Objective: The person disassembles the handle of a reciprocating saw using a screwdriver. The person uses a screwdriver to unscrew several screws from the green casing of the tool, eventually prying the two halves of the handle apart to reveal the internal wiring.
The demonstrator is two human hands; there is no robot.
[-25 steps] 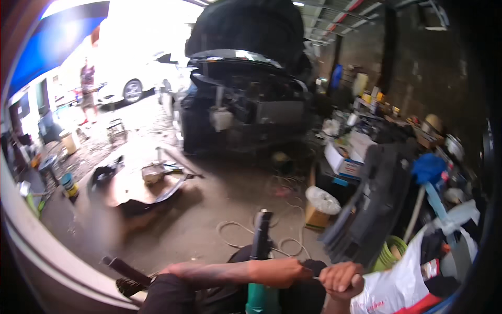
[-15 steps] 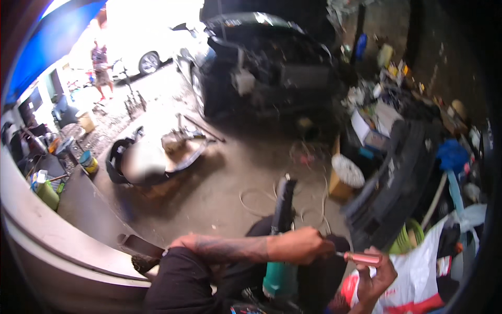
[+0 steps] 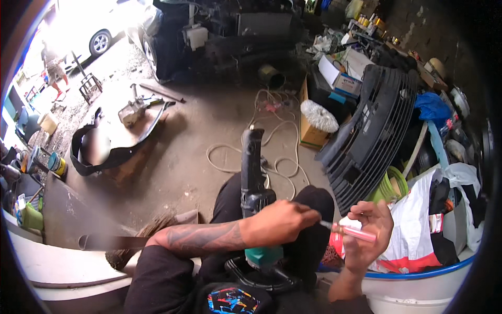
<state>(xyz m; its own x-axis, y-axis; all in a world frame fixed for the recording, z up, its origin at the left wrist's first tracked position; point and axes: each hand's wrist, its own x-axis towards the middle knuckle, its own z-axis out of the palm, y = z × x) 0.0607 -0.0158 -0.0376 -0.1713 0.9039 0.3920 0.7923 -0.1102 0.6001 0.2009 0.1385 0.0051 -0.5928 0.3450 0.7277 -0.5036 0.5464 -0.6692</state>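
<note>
Two hands meet over the lap: left hand (image 3: 277,222) pinches the tip of a pink tube (image 3: 353,232) gripped by right hand (image 3: 368,233), above a black-and-teal polisher (image 3: 254,204). Cardboard box (image 3: 312,131) sits on the floor beyond.

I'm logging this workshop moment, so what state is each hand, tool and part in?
left hand: reaching across, fingertips pinching the end of the pink tube
right hand: closed around the pink tube
pink tube: held level between both hands
power tool: upright between the knees, teal head down, not gripped
cord: lying in loose loops on the floor
car grille: off the car, leaning on clutter
</note>
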